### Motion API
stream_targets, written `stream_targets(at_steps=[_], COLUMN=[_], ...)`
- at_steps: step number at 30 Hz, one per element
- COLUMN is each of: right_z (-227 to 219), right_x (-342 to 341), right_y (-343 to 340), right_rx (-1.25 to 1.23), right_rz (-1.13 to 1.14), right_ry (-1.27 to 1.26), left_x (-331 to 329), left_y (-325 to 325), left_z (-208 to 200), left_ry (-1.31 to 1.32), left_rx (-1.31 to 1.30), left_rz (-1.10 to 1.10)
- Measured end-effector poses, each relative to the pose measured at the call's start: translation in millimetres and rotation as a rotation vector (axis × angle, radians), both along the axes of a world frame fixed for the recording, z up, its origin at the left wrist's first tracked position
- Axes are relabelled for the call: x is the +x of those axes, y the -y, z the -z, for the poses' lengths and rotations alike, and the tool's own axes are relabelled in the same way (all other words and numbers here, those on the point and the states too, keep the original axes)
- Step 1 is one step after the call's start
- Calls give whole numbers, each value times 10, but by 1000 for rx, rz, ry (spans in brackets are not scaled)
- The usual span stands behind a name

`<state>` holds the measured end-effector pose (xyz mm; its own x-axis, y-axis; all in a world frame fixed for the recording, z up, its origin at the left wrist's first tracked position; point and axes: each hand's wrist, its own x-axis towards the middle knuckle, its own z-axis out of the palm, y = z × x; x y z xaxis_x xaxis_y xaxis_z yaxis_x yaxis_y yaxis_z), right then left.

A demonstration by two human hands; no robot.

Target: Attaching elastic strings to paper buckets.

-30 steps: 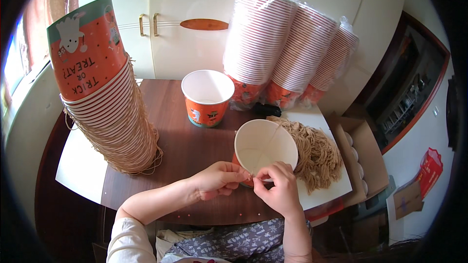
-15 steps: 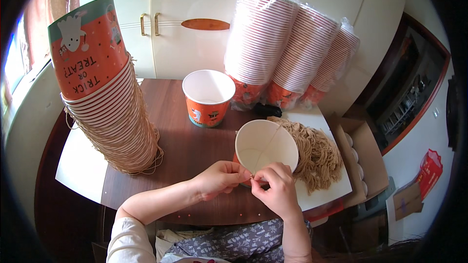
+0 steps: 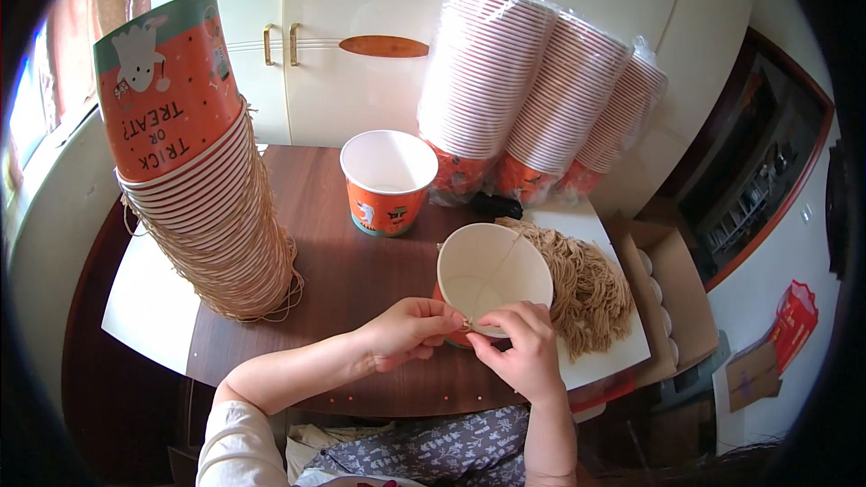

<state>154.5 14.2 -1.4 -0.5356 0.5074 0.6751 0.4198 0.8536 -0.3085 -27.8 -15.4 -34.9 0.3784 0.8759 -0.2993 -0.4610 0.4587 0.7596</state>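
A white-lined orange paper bucket (image 3: 496, 261) stands tilted in front of me, its open mouth toward me. Thin tan twine (image 3: 507, 257) crosses its mouth down to the near rim. There my left hand (image 3: 410, 329) is closed, pinching the twine between thumb and fingertips. My right hand (image 3: 525, 347) is beside it at the rim, thumb and forefinger bent round the twine's short end, which the fingers partly hide. A heap of tan twine (image 3: 582, 289) lies just right of the bucket. Another orange bucket (image 3: 388, 176) stands upright farther back.
At the left leans a tall stack of nested orange buckets (image 3: 194, 189) with twine hanging from them. Plastic-wrapped bucket stacks (image 3: 487, 63) stand at the back right. A cardboard box (image 3: 672, 280) is beside the brown and white table (image 3: 316, 307). Cream cupboards (image 3: 361, 0) rise behind.
My right hand has shifted slightly right and its fingers have drawn a little away from my left fingertips. The left hand has stayed at the rim with the twine.
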Motion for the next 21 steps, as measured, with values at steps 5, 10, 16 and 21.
stream_targets(at_steps=[5,10,16,21], right_z=[83,44,25,28], right_x=[-42,-54,0,32], right_y=[-21,2,6,-16], right_rx=[25,-58,-78,-47], right_rz=[-7,-28,26,47], right_ry=[34,3,-23,-39], left_x=[4,-1,22,3], left_y=[8,16,26,22], left_z=[12,90,18,46], left_ry=[22,-165,-224,-136], left_rx=[-13,239,249,189], left_rz=[17,4,-25,-21])
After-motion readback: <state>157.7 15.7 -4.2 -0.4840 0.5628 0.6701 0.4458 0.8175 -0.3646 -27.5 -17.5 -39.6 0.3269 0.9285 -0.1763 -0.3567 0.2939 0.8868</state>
